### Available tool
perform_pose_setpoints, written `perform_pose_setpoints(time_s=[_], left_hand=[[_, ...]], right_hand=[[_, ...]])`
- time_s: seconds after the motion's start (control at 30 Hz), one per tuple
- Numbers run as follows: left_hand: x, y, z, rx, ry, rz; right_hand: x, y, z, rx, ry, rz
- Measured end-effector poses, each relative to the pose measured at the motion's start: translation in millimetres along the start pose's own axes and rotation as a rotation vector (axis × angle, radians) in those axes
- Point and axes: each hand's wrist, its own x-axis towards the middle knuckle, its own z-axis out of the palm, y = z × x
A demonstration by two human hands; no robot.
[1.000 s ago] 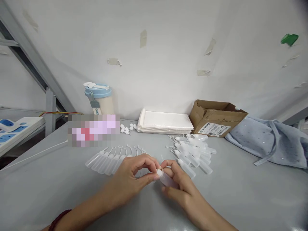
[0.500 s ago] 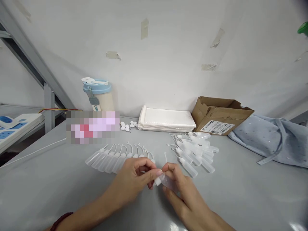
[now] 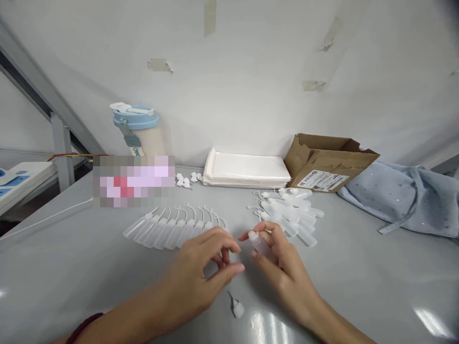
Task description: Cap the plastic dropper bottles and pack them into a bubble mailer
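White translucent plastic: small bottle (image 3: 263, 249) held in fingers of right hand (image 3: 289, 267), closed around its body; neck toward 11 o'clock, near index finger. Fingers of left hand (image 3: 195, 272) loosely bent at 9 o'clock from bottle, near but not touching; thumb and index moderately parted. White cap (image 3: 238, 309) with thin dark tip on bench (image 3: 358, 291), at 7 o'clock from bottle, just below left thumb, apart from both hands. At 11 o'clock from left hand: bottle row (image 3: 175, 234), curved tubes upward, partly hidden. At 12 o'clock from right hand: bottle pile (image 3: 287, 225). Farther, toward 12: envelope stack (image 3: 249, 167) beside cardboard box (image 3: 315, 165).
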Motion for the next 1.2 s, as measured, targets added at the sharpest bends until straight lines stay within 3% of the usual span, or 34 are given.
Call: perform_pose_setpoints(time_s=[0.1, 0.2, 0.5, 0.67, 0.83, 0.97, 1.07, 1.2], left_hand=[[-8.0, 8.3, -0.9, 0.227, -0.423, 0.142], [-11.4, 10.1, 3.0, 0.353, -0.575, 0.144], [-9.3, 7.0, 11.2, 0.407, -0.548, 0.134], [-12.3, 9.4, 15.5, 0.378, -0.491, 0.195], [-9.8, 6.0, 13.6, 0.32, -0.376, 0.207], [-7.0, -2.0, 11.1, 0.141, -0.142, 0.175], [-4.6, -6.7, 6.9, -0.033, 0.021, 0.067], [-2.5, -6.5, 1.4, -0.223, 0.049, -0.071]], right_hand=[[2.6, 1.0, -7.9, -0.042, 0.083, -0.025], [3.8, 1.3, -11.1, -0.05, 0.118, -0.023], [0.7, -0.8, -8.6, -0.097, 0.051, -0.039], [-1.0, 2.1, -7.6, -0.151, 0.036, -0.057], [-3.1, 3.4, -6.3, -0.194, -0.019, -0.072], [-2.9, 2.1, -6.8, -0.194, -0.071, -0.122], [-2.6, 1.6, -7.7, -0.245, -0.106, -0.18], [-4.0, 1.6, -7.7, -0.339, -0.151, -0.269]])
